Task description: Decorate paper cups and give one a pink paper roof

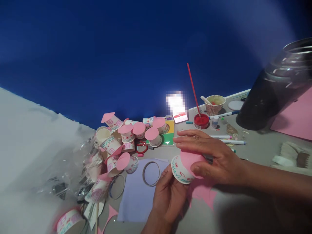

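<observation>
A paper cup (179, 171) with red and teal drawn marks lies tilted in my left hand (168, 198), whose fingers are wrapped around its underside. Against the cup's other end rests a pink paper circle (188, 162). My right hand (214, 156) is over this circle, thumb on the near side and long fingers stretched across the far side, so the circle sits between them. Part of the circle is hidden by that hand. Pink paper scraps (203, 195) lie on the table below.
Several decorated cups with pink tops (152, 135) crowd the left. A tape roll (151, 174) lies on white paper (133, 198). Behind are a red paint pot (201, 121) with an upright brush, a patterned cup (214, 105), markers (220, 137) and a lit phone (180, 117). A dark bottle (265, 94) stands right.
</observation>
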`<state>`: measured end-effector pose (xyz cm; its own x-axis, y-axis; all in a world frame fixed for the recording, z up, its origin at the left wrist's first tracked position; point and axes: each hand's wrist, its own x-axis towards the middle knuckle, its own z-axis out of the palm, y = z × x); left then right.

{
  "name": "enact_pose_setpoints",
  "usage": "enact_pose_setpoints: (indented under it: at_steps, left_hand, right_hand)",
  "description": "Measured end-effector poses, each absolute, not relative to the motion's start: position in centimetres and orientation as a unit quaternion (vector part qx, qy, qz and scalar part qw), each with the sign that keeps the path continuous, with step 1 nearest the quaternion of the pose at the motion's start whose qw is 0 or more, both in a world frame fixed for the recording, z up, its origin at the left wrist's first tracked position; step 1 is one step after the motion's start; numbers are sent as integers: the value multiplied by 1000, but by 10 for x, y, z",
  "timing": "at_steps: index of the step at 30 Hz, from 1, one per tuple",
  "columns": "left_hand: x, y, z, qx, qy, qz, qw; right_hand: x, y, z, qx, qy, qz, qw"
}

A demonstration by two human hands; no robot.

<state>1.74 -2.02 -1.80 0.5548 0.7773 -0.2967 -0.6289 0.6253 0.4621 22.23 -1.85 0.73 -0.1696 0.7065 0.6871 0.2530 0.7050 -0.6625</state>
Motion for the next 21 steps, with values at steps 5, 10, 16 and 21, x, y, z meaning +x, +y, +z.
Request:
enact_pose_setpoints:
  at_steps: [5,10,16,21]
  left_hand:
    - [18,-22,-17,155,273,405,859]
    - [20,-20,-14,126,299,417,849]
    - [21,-20,-11,98,308,422,847]
    - [20,-19,-12,81,322,415,847]
  right_hand:
    - [220,-19,4,-334,-747,198,539]
    - [222,-21,8,-340,-751,190,534]
    - [220,-22,10,-323,-766,132,540]
    - [219,-22,7,-327,-777,95,529]
